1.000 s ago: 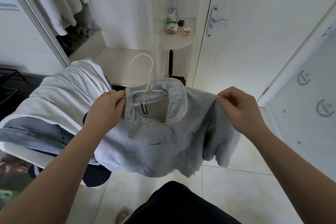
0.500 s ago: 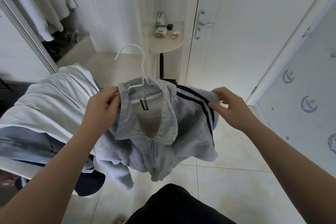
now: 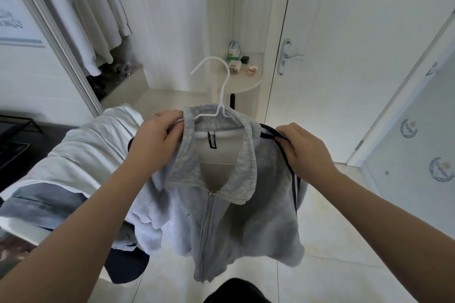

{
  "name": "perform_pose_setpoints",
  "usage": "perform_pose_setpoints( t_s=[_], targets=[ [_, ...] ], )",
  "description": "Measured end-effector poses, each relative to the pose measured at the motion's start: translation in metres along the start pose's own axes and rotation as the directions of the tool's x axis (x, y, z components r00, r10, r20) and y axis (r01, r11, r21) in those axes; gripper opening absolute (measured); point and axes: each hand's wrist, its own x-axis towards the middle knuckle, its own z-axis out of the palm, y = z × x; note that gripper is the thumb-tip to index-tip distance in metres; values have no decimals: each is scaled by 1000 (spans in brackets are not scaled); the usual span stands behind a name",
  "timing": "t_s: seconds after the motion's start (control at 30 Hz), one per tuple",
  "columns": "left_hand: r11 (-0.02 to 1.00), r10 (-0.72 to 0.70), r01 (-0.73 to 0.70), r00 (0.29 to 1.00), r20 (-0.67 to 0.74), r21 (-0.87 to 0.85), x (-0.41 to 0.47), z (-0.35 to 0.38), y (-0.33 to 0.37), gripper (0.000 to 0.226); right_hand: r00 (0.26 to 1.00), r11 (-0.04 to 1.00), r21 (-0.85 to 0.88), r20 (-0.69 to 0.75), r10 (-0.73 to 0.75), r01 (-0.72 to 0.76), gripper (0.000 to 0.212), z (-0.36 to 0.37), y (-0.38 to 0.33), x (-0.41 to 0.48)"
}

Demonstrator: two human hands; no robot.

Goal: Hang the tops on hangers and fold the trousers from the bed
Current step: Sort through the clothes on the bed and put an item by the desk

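Note:
A grey zip-up top [image 3: 229, 219] with a collar and dark shoulder stripes hangs on a white wire hanger [image 3: 220, 86], whose hook sticks up above the collar. My left hand [image 3: 157, 138] grips the top's left shoulder together with the hanger's arm. My right hand [image 3: 304, 147] pinches the striped right shoulder. The top hangs in the air in front of me, zip half closed, hem loose. The hanger's lower part is hidden inside the top.
A pile of pale and blue clothes [image 3: 61, 174] lies on the bed at the left. An open wardrobe [image 3: 98, 32] with hanging garments stands at the back left. A small shelf [image 3: 246, 79] with little items and a shut white door [image 3: 344, 56] are ahead.
The top has been lifted higher and straightened on the hanger. My right hand has slid along to the striped shoulder, and the collar now sits squarely around the hook.

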Motion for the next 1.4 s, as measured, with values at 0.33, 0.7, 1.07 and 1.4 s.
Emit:
perform_pose_setpoints(
  t_s=[0.33,0.7,1.07,1.4],
  targets=[
    [991,127,-123,985,-115,47,92,-66,-6,26,944,969,-37,-219,-248,246,34,-50,-26,117],
    [965,238,-253,953,-189,-61,258,-160,-48,29,971,892,393,161,174,-225,25,-121,-69,319],
    [934,340,-357,889,-307,0,422,-209,-105,18,995,996,-83,-96,-29,21,20,-104,-124,414],
    [912,55,-183,942,-333,-368,524,-241,-131,17,937,803,550,-96,335,-230,27,-99,-184,538]
  ],
)
